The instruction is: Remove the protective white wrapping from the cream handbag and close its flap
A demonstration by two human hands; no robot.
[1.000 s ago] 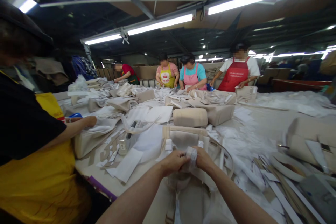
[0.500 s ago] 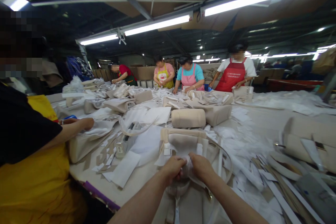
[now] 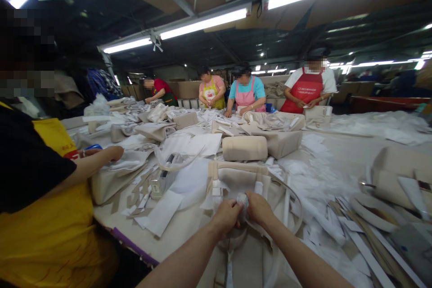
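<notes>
My left hand and my right hand meet over a beige handbag that lies in front of me on the table. Both pinch a small wad of white wrapping between their fingertips, just above the bag's strap. The bag's lower part runs under my forearms towards me. What the wrapping covers is hidden.
A co-worker in a yellow apron stands close at my left, a hand on another beige bag. More bags, white paper sheets and card strips cover the long table. Several people work at its far side.
My hands dipped lower onto the bag, then came back up a little, still closed on the white wrapping. The view shifted slightly. The co-worker's arm stays on the bag at left.
</notes>
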